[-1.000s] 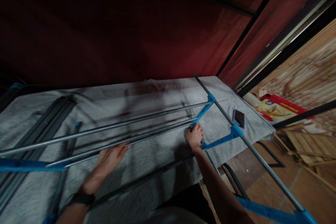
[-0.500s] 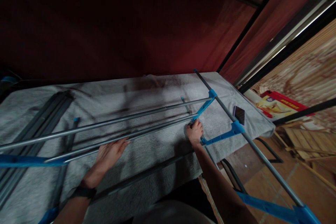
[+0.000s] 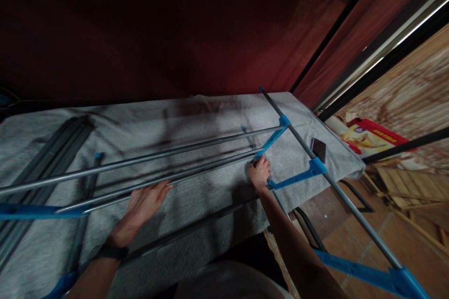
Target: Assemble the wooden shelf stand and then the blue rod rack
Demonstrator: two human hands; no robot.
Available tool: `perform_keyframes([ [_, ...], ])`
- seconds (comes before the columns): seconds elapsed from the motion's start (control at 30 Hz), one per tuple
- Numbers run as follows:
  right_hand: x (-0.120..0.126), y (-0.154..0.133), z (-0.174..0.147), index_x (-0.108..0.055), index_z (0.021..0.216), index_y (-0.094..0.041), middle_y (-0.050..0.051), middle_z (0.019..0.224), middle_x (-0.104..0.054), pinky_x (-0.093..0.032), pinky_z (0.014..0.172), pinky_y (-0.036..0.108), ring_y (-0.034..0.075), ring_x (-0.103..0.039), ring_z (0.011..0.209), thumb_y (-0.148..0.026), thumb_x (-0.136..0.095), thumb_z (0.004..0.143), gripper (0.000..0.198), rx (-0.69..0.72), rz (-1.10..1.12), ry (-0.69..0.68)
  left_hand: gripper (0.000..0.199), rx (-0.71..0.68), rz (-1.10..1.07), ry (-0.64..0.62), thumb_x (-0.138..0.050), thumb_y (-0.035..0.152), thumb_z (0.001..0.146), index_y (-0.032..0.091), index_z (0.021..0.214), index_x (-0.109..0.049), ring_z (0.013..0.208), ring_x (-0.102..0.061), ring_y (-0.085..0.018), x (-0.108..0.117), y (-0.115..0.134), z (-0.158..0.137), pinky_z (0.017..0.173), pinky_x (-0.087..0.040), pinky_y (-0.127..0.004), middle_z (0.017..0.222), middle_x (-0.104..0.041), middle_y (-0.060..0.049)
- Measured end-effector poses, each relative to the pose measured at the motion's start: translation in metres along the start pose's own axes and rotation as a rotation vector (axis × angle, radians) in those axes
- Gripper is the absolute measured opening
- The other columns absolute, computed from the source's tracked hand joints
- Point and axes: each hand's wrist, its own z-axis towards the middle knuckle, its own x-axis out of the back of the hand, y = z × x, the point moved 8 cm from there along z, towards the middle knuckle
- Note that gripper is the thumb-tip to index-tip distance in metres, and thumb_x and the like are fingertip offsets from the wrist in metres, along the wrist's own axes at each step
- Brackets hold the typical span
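A frame of grey metal tubes and blue plastic brackets stands over a bed-like surface under a grey cloth [image 3: 210, 210]. My left hand [image 3: 149, 201], with a dark band on its wrist, is closed around the lower of two thin tubes [image 3: 206, 171], its fingers lying along it. My right hand [image 3: 260, 173] is closed at the tubes' right end, at the lower tip of a blue bracket [image 3: 271, 141]; its fingers partly hide the joint. Just right of that hand, a second blue bracket [image 3: 294, 179] runs to a long slanting tube [image 3: 361, 217]. Above the thin tubes runs a thicker tube [image 3: 175, 151].
Several grey tubes [image 3: 52, 163] lie bundled on the cloth at left. A phone [image 3: 318, 150] rests near the right edge. Beyond it are a red and yellow box [image 3: 375, 138] and wooden slats [image 3: 403, 184]. A dark red curtain [image 3: 210, 46] hangs behind, beside black posts [image 3: 336, 32].
The whole view has shifted slightly, with the scene a little higher in the picture. Both hands keep their places on the frame, with no clear movement of its parts.
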Motion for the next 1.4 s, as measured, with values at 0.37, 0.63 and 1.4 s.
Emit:
perform_keyframes([
  [0.37,0.0026,-0.0022,-0.0021,-0.036,0.144,-0.007,0.021,0.123,-0.054,-0.043,0.093,0.045,0.034,-0.05,0.119,-0.031,-0.047,0.086,0.063,0.007,0.008,-0.006,0.052,-0.009,0.038,-0.012,-0.027,0.046,0.098,0.021,0.128,-0.061,0.105,-0.066,-0.033,-0.0009,0.0028,0.0002,0.087,-0.048,-0.044,0.112,-0.072,-0.013],
  [0.63,0.0005,-0.0024,-0.0023,-0.035,0.144,-0.006,0.022,0.126,-0.053,-0.042,0.094,0.046,0.035,-0.05,0.119,-0.03,-0.046,0.086,0.064,0.009,0.007,-0.004,0.052,-0.006,0.024,-0.023,-0.027,0.047,0.098,0.022,0.127,-0.062,0.103,-0.067,-0.033,-0.0011,0.0011,-0.0002,0.086,-0.048,-0.043,0.111,-0.073,-0.013],
  [1.4,-0.0028,0.0014,-0.0002,-0.036,0.145,-0.008,0.02,0.125,-0.055,-0.044,0.094,0.045,0.034,-0.052,0.118,-0.034,-0.045,0.086,0.065,0.012,-0.022,0.025,0.052,-0.028,0.009,-0.017,-0.025,0.048,0.1,0.022,0.124,-0.063,0.099,-0.068,-0.03,-0.0046,0.0005,0.0044,0.086,-0.048,-0.042,0.106,-0.073,-0.012],
])
